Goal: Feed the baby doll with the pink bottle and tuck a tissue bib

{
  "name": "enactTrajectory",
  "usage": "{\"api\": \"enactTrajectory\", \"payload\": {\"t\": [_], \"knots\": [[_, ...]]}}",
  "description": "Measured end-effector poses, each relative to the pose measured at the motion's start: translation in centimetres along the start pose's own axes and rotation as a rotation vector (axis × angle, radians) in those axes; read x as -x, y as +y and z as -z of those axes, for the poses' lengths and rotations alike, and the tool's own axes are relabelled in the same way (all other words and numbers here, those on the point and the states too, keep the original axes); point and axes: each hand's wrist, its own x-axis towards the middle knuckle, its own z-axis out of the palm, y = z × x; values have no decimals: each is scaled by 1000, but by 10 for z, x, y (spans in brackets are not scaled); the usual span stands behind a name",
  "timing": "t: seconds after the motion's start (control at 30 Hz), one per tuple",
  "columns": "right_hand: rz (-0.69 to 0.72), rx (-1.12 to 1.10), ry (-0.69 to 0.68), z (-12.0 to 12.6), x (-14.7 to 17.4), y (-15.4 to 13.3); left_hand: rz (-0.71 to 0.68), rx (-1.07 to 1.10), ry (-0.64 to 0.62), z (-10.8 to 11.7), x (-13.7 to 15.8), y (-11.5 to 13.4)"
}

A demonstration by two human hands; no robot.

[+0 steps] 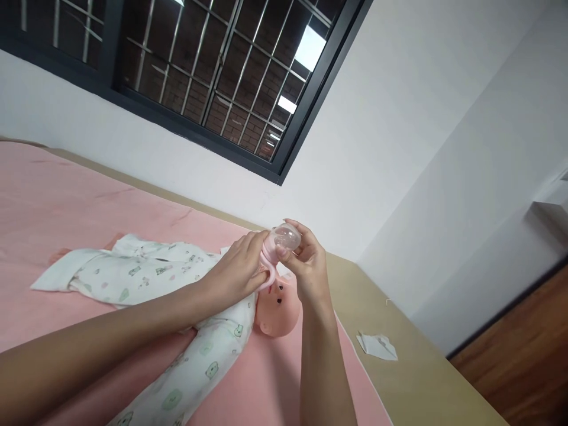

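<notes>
A baby bottle [268, 253] with a pink collar, a curved pink handle and a clear dome cap [287, 235] is held between both hands. My left hand [242, 260] is closed around its pink part. On the other side, my right hand [306, 254] has thumb and fingers closed on the clear cap. Just below lies a baby doll [279, 305], its head partly hidden by the bottle and my hands. The doll wears a white printed outfit [168, 266] with its sleeve and legs spread out.
Under the doll is a pink blanket [53, 189] over a tan surface [426, 367]. A crumpled white tissue [377, 347] lies on the right. Behind stand a white wall [355, 142] and a dark-framed barred window [208, 65].
</notes>
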Motion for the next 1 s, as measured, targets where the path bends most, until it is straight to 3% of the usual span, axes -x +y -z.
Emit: {"api": "enactTrajectory", "payload": {"t": [0.3,0.47,0.6,0.73,0.87,1.0], "knots": [[-12,32,14,0,-1,6,32,-45,-31,0,-5,-6],[47,27,108,7,-6,13,46,-80,-46,4,-8,-11],[83,45,292,38,-18,27,66,-161,-15,12,-14,-23],[-3,-7,427,84,-28,50,204,-222,-20,32,-24,-41],[-105,-100,537,124,-31,88,372,-346,14,51,-31,-59],[-252,-63,635,147,-24,139,498,-443,0,59,-37,-71]]}}
